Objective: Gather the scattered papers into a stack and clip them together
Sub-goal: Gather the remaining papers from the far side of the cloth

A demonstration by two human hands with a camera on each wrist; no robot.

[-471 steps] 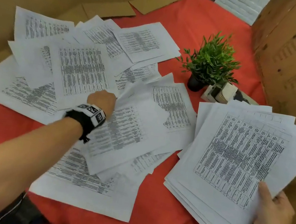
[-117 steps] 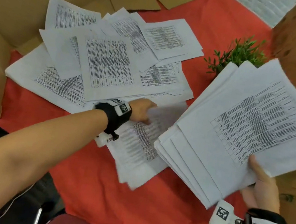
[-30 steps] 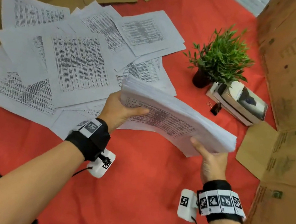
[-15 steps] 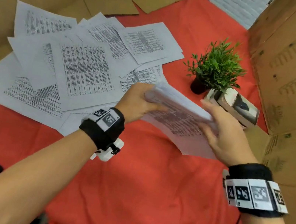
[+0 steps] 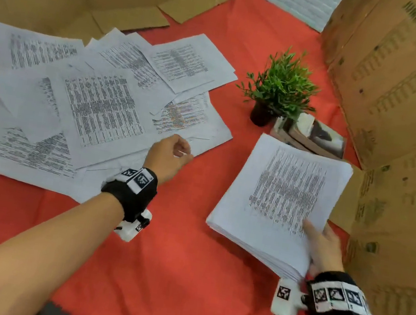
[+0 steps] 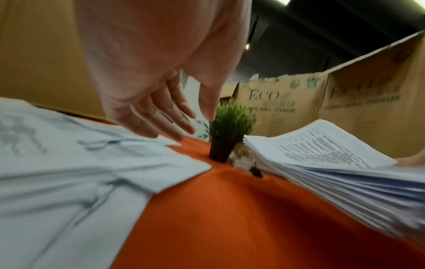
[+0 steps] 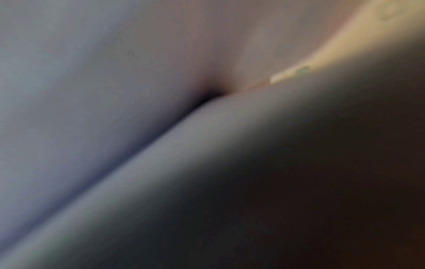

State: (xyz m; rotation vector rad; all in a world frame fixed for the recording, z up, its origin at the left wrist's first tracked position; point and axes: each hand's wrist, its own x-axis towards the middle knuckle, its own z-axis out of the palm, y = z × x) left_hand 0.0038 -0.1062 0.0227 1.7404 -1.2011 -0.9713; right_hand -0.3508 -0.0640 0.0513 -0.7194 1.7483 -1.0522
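Note:
My right hand [image 5: 319,244] grips a thick stack of printed papers [image 5: 285,194] by its near right corner, thumb on top, and holds it flat above the red cloth. My left hand [image 5: 182,152] hovers over the near right edge of the scattered papers [image 5: 100,105], which overlap on the left half of the table. In the left wrist view its fingers [image 6: 170,116] are straight and hold nothing, just above the sheets [image 6: 80,160]. A small black binder clip [image 6: 255,171] lies by the plant pot, next to the stack [image 6: 322,160]. The right wrist view shows only blurred paper.
A potted green plant [image 5: 280,89] and a pile of books [image 5: 313,137] stand beyond the stack. Cardboard walls [image 5: 403,87] close in the right side and the far left. Red cloth [image 5: 169,273] shows in the near middle.
My left hand has let go of the stack and moved left to the scattered sheets. My right hand now holds the stack alone, lower and to the right, face up.

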